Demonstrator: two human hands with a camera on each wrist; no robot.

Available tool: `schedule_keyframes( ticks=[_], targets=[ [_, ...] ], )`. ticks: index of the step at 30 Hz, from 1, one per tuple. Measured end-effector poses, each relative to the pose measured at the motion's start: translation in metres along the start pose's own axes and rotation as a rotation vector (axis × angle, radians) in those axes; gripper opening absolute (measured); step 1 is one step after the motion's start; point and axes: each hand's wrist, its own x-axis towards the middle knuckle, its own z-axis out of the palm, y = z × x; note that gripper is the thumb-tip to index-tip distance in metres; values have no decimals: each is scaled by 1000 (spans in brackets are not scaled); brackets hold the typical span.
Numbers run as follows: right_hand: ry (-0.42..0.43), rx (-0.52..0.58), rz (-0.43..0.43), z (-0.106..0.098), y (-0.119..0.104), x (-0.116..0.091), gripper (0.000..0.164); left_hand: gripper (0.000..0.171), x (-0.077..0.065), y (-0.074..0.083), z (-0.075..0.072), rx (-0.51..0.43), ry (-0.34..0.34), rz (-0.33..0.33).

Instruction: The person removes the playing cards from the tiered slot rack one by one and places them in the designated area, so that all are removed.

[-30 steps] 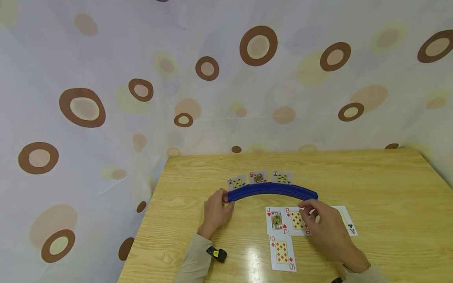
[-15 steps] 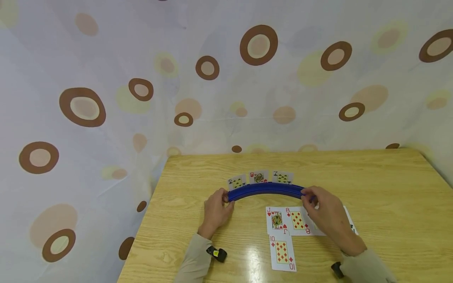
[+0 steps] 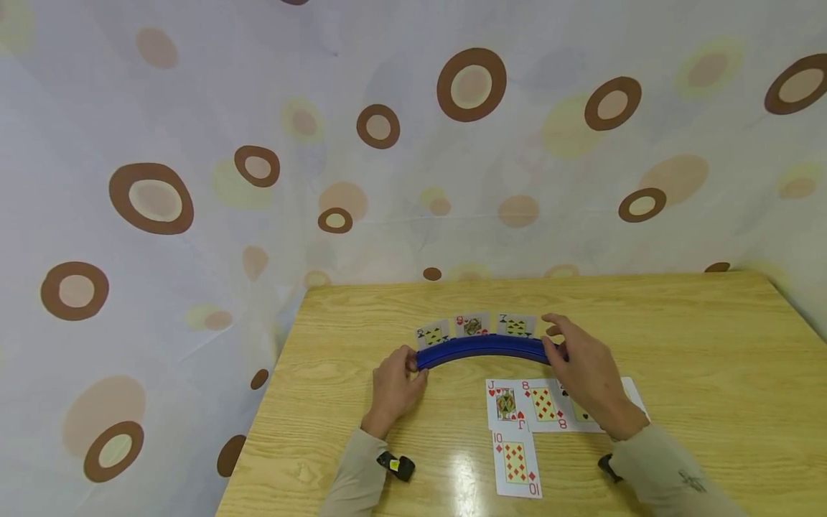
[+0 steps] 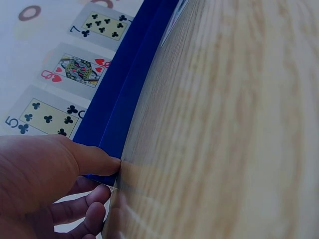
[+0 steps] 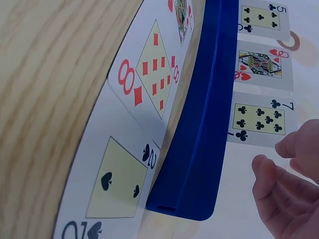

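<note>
A curved blue card holder (image 3: 484,347) carries the five of clubs (image 4: 48,118), the queen of hearts (image 4: 75,69) and the seven of clubs (image 5: 259,118), all upright with faces toward me. My left hand (image 3: 395,384) grips the holder's left end, thumb on its front side in the left wrist view. Past the holder's right end, my right hand (image 3: 591,377) hovers with thumb and fingers apart and nothing between them. Its fingertips (image 5: 284,148) come close to the edge of the seven of clubs. That hand hides part of the holder's right end in the head view.
Before the holder lie the jack of hearts (image 3: 506,404), eight of diamonds (image 3: 545,406), two of spades (image 5: 119,184) and a card (image 3: 636,395) mostly behind the right hand. Below them lies the ten of diamonds (image 3: 515,463). A patterned cloth (image 3: 413,165) hangs behind the wooden table (image 3: 723,345).
My right hand has risen from over the eight of diamonds to beside the seven of clubs, its fingers now spread apart. The left hand, the holder and its cards have stayed put.
</note>
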Motion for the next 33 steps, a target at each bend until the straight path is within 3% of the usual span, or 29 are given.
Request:
schedule_keyframes(
  ticks=[6,15,25,33],
  targets=[
    [16,6,-20,8,0,9,41,18,0,1,-1,-4,-4,-8],
    [-32,34,61,18,-1,12,29,18,-2,0,0,-11,-8,-10],
    [73,50,-6,14,-2,15,27,18,0,-1,0,-17,1,1],
    [110,77,9,7,0,4,26,20,1,-1,1,-15,-4,-12]
  ],
)
